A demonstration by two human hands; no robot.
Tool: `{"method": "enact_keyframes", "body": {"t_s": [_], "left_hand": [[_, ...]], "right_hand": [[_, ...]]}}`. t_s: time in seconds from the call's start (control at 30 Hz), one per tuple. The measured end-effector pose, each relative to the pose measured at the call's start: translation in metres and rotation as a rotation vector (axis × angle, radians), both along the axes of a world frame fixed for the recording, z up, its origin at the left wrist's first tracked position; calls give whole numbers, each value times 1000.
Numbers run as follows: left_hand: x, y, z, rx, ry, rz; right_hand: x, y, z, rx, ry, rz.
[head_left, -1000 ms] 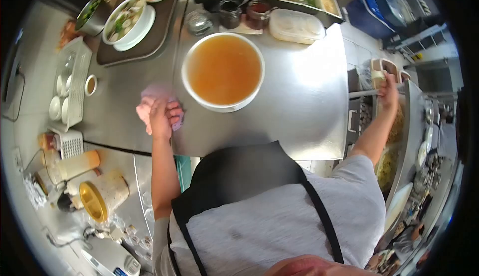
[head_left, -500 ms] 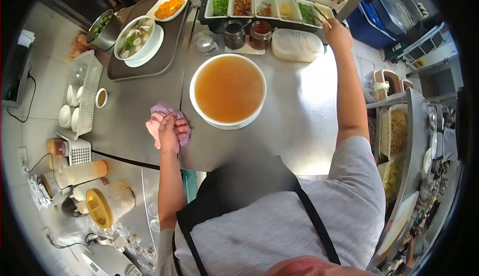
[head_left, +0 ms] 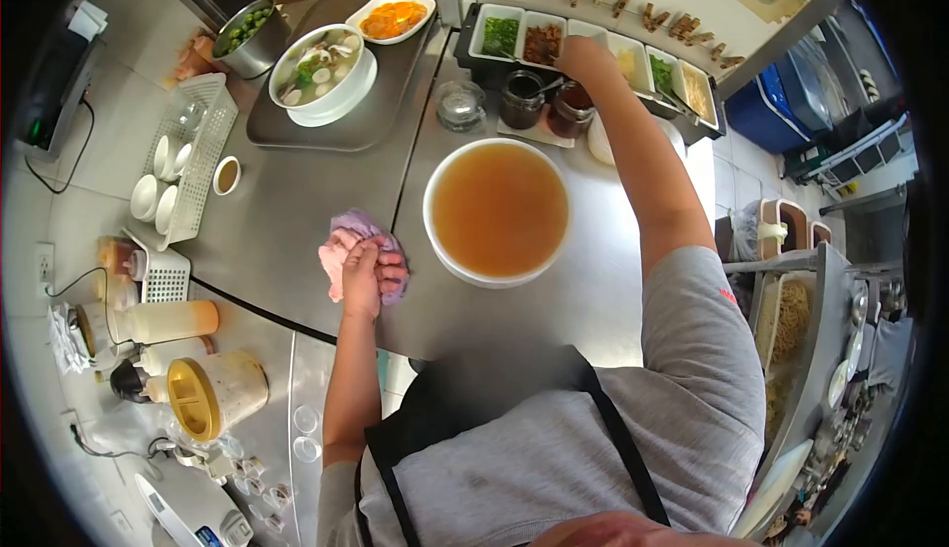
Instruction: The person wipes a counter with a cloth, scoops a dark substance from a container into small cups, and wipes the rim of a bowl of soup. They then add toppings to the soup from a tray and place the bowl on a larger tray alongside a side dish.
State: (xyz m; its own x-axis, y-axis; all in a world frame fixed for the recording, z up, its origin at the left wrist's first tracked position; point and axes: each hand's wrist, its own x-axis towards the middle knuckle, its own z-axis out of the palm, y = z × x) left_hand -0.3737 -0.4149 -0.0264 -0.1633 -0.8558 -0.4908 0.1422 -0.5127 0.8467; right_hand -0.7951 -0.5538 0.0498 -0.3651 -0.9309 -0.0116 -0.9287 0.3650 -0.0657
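My left hand (head_left: 364, 268) is closed on a crumpled pink and purple cloth (head_left: 348, 241) resting on the steel counter (head_left: 297, 186). To its right stands a large white bowl of brown broth (head_left: 500, 209). Beyond the bowl, my right hand (head_left: 585, 57) reaches over the row of condiment trays (head_left: 633, 65), at the container right of the chopped brown topping (head_left: 543, 43). Its fingers are mostly hidden, and what it holds, if anything, cannot be made out. Chopped greens (head_left: 501, 35) fill the leftmost container. Two dark sauce jars (head_left: 520, 100) stand just in front of the trays.
On a dark tray (head_left: 390, 92) at back left sit a soup bowl (head_left: 318, 71) and a dish of orange slices (head_left: 393, 20). A white basket (head_left: 203, 157) of small cups, a sauce cup (head_left: 227, 174) and a yellow-lidded tub (head_left: 193, 399) are at left.
My right hand has moved left along the trays, from the right end to near the brown topping. The tongs it held now lie near the right-hand greens. The camera view has shifted.
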Motion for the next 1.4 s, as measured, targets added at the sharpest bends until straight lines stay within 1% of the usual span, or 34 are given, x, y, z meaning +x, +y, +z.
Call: {"method": "enact_keyframes", "body": {"t_s": [0.03, 0.07, 0.13, 0.2, 0.3, 0.4, 0.47, 0.6, 0.7, 0.73, 0.8, 0.9, 1.0, 1.1, 1.13, 1.23, 1.27, 1.37, 1.4], "left_hand": [[-1, 1, 1, -6, -1, 3], [-1, 1, 1, -9, 0, 5], [2, 0, 0, 0, 42, -3], [2, -1, -1, 7, 53, -8], [1, 1, 1, 10, 24, -1], [0, 1, 2, 8, 11, 0], [1, 0, 0, 1, 10, 0], [1, 1, 1, -9, -3, -6], [-1, 2, 4, -11, -6, -1], [-2, 2, 4, -9, -10, 0], [-1, 2, 5, -10, -11, -2], [-1, 2, 4, -12, -13, -9], [-1, 1, 4, -18, -20, -10], [1, 1, 2, -17, 2, -16], [2, 0, 1, -15, 12, -18], [1, 0, 0, -7, 12, -16], [1, 0, 1, -11, 7, -16], [2, -1, -2, -23, 19, -18], [2, -1, -1, -25, 18, -18]], "right_hand": [[1, -9, -4, 14, -4, -7], [6, -10, 1, -48, 53, -18], [11, -13, 16, -6, 148, 17], [27, -3, 49, 68, 235, 29], [37, -4, 47, 54, 290, 56], [27, -9, 15, -11, 170, -4], [6, -19, -12, -28, 72, -18], [0, -14, -11, -73, -69, -96], [-19, -7, -23, -320, -103, -100], [-25, -3, -26, -324, -92, -84], [-21, 17, -9, -335, -72, -49], [-33, 28, -10, -507, -236, -117], [-33, 48, 2, -545, -335, -42], [-8, 83, 27, -522, -378, 80], [2, 95, 30, -516, -422, 165], [33, 129, 36, -377, -590, 318], [44, 138, 42, -272, -593, 322], [47, 135, 36, -421, -386, 460], [45, 128, 38, -458, -308, 360]]}}
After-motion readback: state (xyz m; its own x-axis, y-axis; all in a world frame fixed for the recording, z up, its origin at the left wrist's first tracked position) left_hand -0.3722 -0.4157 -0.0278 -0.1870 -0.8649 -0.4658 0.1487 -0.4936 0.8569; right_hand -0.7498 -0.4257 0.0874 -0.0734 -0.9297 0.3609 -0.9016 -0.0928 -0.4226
